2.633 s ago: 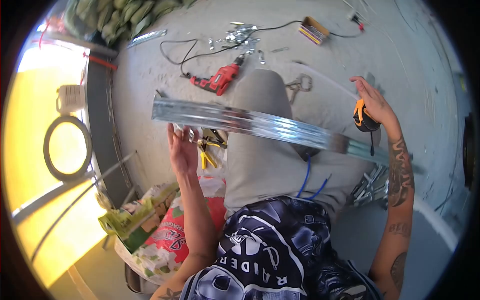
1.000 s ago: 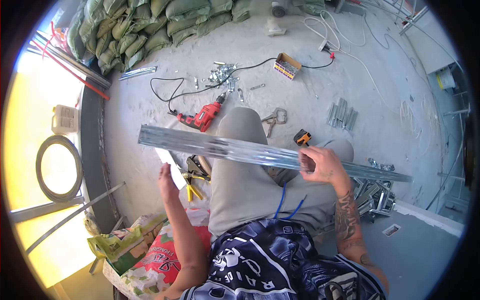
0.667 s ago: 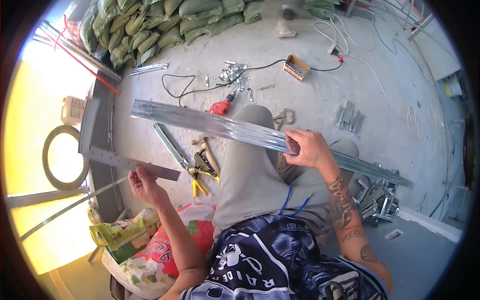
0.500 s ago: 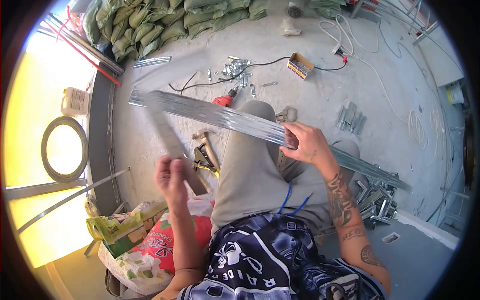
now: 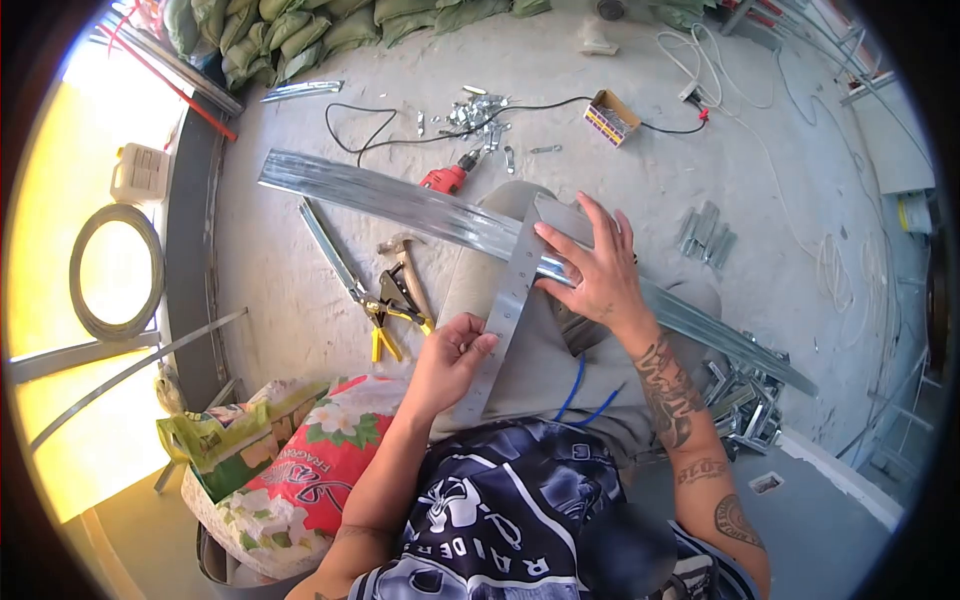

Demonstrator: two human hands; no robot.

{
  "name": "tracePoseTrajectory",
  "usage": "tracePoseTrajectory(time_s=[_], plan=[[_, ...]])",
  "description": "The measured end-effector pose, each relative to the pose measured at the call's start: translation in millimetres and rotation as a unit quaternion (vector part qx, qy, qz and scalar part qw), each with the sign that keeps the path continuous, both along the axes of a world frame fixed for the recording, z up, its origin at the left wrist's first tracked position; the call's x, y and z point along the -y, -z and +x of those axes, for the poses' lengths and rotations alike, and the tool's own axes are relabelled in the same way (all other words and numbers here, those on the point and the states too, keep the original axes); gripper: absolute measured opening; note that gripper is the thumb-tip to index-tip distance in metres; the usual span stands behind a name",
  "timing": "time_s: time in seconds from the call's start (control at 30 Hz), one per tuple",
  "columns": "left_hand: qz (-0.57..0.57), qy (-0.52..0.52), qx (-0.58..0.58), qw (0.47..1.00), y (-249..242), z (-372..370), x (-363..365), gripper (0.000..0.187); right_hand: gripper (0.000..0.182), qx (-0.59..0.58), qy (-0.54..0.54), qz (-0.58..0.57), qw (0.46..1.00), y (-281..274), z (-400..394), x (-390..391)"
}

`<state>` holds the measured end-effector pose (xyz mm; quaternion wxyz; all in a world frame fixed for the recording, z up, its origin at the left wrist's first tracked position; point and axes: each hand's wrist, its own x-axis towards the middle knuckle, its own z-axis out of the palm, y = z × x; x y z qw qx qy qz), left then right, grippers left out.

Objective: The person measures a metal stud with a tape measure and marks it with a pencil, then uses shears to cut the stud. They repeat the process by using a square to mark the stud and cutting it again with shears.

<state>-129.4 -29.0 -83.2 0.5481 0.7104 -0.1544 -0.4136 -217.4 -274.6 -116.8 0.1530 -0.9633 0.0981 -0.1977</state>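
Observation:
A long shiny metal channel [image 5: 400, 205] lies slantwise over my legs. My left hand [image 5: 458, 360] pinches the lower part of a flat grey carpenter's square [image 5: 512, 290], whose long blade crosses the channel. My right hand [image 5: 595, 265] spans the channel near the square's corner. Its thumb and index finger are on either side of the channel, with the other fingers stretched beyond it over the square's shorter arm [image 5: 562, 214]. Part of the channel is hidden under my right hand and the square.
On the floor are yellow-handled snips [image 5: 385, 335], a hammer [image 5: 405, 265], a red corded drill [image 5: 450, 175], small metal clips [image 5: 487, 118] and an open box [image 5: 612, 117]. Cut metal pieces [image 5: 745, 400] lie to the right, bags [image 5: 340, 440] at left, sandbags [image 5: 300, 35] behind.
My left hand has swung the square from the left onto the channel. My right-hand fingers have spread from a closed grip. The long-bladed snips beside the hammer now show fully.

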Motion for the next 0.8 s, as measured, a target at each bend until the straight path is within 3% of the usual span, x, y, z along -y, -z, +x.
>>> tracePoseTrajectory(time_s=[0.07, 0.17, 0.3, 0.37, 0.47, 0.8], plan=[[0.031, 0.048, -0.005, 0.998, 8.3, 0.8, -5.8, 0.013, 0.074, -0.016, -0.05, 0.059, 0.997, 17.0, -3.0, 2.9], [0.13, 0.124, 0.021, 0.984, -2.6, 11.5, -4.9, 0.018, 0.072, -0.025, -0.063, 0.036, 0.997, 11.9, -2.2, 3.3], [0.141, 0.143, 0.104, 0.974, -9.2, 17.5, -6.3, 0.023, 0.071, -0.034, -0.058, 0.018, 0.998, 8.0, -0.1, 1.0], [0.067, 0.114, -0.013, 0.991, -1.4, 21.4, -9.4, 0.023, 0.071, -0.035, -0.058, 0.003, 0.998, 5.3, 1.4, -0.5], [0.087, 0.115, -0.062, 0.988, 4.0, 24.8, -11.8, 0.023, 0.073, 0.0, -0.068, 0.04, 0.997, 13.2, 0.5, 3.7], [0.084, 0.093, -0.133, 0.983, 4.9, 27.3, -14.4, 0.021, 0.07, -0.007, -0.078, 0.015, 0.997, 13.2, 2.2, 3.0]])
